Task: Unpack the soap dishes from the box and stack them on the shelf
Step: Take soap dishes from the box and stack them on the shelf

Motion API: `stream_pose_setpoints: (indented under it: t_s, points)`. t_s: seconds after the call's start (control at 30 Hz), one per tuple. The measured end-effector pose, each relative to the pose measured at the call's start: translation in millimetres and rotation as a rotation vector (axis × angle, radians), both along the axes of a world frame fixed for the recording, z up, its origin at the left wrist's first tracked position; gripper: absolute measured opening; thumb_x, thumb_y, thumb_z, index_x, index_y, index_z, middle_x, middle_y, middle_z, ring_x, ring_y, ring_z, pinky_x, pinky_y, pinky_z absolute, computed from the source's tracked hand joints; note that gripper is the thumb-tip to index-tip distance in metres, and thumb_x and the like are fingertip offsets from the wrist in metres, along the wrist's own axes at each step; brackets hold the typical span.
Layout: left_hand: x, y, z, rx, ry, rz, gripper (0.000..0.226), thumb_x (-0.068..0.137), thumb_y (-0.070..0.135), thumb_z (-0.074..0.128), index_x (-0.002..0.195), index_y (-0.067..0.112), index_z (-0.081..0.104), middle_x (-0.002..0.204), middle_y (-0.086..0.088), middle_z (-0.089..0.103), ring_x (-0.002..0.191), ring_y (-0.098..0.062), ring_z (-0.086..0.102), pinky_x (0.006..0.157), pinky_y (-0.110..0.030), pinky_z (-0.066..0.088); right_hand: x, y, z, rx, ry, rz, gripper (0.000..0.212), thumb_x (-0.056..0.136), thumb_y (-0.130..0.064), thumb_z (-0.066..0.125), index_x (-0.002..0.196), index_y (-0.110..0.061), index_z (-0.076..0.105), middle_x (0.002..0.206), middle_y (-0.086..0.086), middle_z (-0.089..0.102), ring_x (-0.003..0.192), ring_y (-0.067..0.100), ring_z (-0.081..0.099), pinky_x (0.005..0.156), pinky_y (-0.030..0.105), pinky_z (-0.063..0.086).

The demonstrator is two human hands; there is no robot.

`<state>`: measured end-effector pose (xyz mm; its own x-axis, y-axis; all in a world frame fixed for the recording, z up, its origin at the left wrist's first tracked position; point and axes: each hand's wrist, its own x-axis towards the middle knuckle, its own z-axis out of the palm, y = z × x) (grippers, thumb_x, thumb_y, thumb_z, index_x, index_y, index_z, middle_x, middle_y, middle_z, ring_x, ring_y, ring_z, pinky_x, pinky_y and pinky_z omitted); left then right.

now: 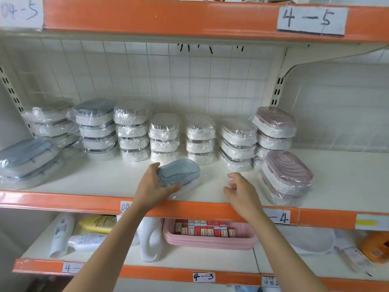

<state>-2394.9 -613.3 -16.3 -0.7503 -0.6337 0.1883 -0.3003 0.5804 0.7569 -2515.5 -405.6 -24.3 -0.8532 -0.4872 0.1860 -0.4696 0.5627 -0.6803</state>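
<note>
The left hand (152, 186) grips a blue-lidded soap dish (179, 174) at its near-left end, thumb on the far edge and fingers curled along the near edge. The wrapped dish lies flat on the shelf (336, 171), its long axis running from the fingers away to the right and slightly back. The right hand (242, 191) hovers just right of the dish, apart from it, fingers loosely curled and holding nothing. Both forearms reach up over the shelf's orange lip.

Beyond the fingertips stand stacks of wrapped dishes (200, 139) along the back. Right of the right hand lie pink-lidded dishes (287, 175); far left of the left hand, blue-lidded ones (27, 161). Below the wrists, a pink basket (210, 242) holds small red-and-white boxes (202, 229).
</note>
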Motion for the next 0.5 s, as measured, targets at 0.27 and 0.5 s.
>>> stream_pose_setpoints:
  t_s: [0.27, 0.5]
  points:
    - [0.2, -5.8, 3.2, 0.179, 0.002, -0.240, 0.099, 0.038, 0.060, 0.076, 0.127, 0.026, 0.048, 0.123, 0.003, 0.047, 0.106, -0.014, 0.054, 0.089, -0.023, 0.043, 4.3, -12.0, 15.7, -0.161, -0.262, 0.308, 0.079, 0.081, -0.023, 0.069, 0.145, -0.035, 0.025, 0.147, -0.012, 0.028, 0.134, 0.007, 0.032, 0.111, 0.035, 0.032]
    - [0.0, -8.1, -2.5, 0.147, 0.003, -0.223, 0.107, 0.043, 0.057, 0.079, 0.137, 0.019, 0.041, 0.128, 0.002, 0.037, 0.121, -0.010, 0.041, 0.097, -0.021, 0.034, 2.2, -28.4, 14.3, -0.127, -0.312, 0.338, 0.071, 0.080, -0.019, 0.070, 0.141, -0.031, 0.034, 0.133, -0.014, 0.045, 0.123, 0.006, 0.042, 0.093, 0.023, 0.035]
